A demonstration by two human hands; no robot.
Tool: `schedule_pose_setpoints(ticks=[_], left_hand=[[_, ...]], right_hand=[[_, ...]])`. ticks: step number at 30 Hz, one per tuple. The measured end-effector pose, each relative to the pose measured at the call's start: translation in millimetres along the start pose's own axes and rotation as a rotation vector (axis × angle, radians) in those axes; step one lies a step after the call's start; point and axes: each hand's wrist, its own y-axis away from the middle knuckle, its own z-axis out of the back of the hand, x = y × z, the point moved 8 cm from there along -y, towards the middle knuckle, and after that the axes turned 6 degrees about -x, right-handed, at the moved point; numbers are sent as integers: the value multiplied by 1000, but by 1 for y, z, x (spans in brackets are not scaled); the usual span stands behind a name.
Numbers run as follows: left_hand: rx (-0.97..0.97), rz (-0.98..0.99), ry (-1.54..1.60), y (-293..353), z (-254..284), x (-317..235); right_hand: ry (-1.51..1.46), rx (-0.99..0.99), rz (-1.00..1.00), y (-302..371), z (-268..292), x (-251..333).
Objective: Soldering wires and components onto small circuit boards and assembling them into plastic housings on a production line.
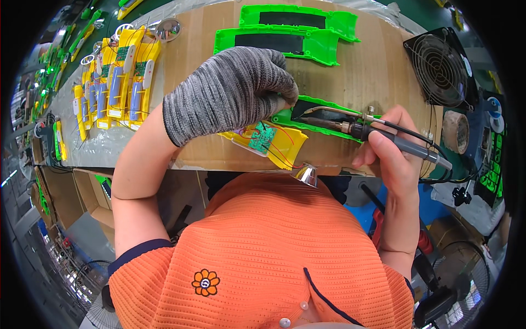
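My left hand, in a grey striped knit glove, is closed in a pinch above the near green plastic shell; what its fingertips hold is hidden. My bare right hand grips a soldering iron by its dark handle. A thin metal tube runs along the iron, and its tip points left over the black inside of that shell, close to my left fingers. Partly under my left wrist lies a yellow shell with a green circuit board and red and black wires. A shiny reflector cup sits by its end at the table edge.
Two more green shells with black insides lie at the far side of the cardboard-covered table. Several yellow assemblies with blue cells crowd the left, near another reflector. A black fan and a tape roll stand right.
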Motion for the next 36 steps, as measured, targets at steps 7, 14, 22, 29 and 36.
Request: schedule_pose_setpoints(ticks=[7,14,22,29,36], left_hand=[[-18,-7,-36,-1,-1,-2],[-7,-11,-78,-1,-3,-2],[-23,-36,-64,-1,-2,-4],[-11,-25,-57,-1,-1,-3],[10,-55,-86,-2,-1,-10]], right_hand=[[2,6,-15,-1,0,-1],[39,1,-30,-1,-1,0],[-14,14,-11,-1,-1,0],[-157,-58,9,4,13,-2],[-156,-87,147,13,31,3]])
